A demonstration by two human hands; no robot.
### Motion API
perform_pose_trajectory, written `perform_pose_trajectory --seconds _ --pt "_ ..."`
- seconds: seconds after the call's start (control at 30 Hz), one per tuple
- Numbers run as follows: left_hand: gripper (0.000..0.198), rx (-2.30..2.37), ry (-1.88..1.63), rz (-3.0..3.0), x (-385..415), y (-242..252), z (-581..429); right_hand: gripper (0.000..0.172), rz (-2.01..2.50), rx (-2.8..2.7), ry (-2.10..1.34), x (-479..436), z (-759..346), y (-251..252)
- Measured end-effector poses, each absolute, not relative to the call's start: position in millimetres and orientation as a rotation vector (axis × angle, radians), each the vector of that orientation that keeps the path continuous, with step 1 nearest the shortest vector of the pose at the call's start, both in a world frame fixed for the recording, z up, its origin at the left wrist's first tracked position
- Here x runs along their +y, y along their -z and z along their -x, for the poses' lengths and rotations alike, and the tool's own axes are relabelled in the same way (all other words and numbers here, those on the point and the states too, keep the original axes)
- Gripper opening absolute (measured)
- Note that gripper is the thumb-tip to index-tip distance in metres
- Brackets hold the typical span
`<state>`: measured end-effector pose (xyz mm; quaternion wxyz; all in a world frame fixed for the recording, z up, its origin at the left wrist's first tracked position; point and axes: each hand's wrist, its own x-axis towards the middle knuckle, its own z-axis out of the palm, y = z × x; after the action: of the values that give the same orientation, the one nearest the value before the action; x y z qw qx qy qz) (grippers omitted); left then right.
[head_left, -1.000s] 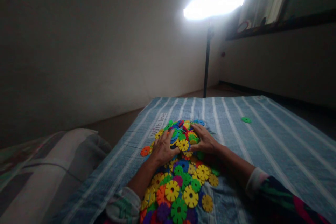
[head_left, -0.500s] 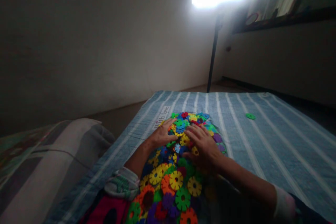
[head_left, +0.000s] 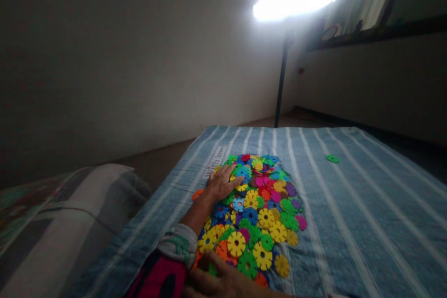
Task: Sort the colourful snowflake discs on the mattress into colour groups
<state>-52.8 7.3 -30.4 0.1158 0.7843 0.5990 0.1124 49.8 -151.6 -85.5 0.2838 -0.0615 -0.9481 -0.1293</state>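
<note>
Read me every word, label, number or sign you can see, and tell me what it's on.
"With love": on the striped cloth, left of the discs.
Small mark at the cloth's far right corner: too small to read.
Discs: no readable text.

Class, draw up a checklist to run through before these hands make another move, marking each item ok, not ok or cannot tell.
1. Left hand at the heap of notched plastic discs: ok, it lies over the left side, thumb apart from the fingers.
2. Right hand at the heap: ok, it is over the near end.
3. Right hand free of discs: cannot tell, its palm is hidden.
4. All discs together: not ok, a green disc lies apart, on the right of the striped cloth.
5. Lamp lit: ok, it shines brightly beyond the cloth.
</note>
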Motion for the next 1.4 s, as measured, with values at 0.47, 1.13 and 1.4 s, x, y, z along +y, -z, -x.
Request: perform_pose_trajectory --seconds 0.47,1.13,1.4 --pt "0.054 1.755 -0.333 -2.278 16 24 23 0.026 0.235 -2.654 0.086 -93 -110 49" --pt "0.056 1.823 -0.353 -2.296 40 26 4 0.024 0.338 -2.604 0.205 -63 -120 56" --pt "0.063 1.837 -0.331 -2.3 50 30 -3 0.025 0.406 -2.562 0.203 -72 -133 51"
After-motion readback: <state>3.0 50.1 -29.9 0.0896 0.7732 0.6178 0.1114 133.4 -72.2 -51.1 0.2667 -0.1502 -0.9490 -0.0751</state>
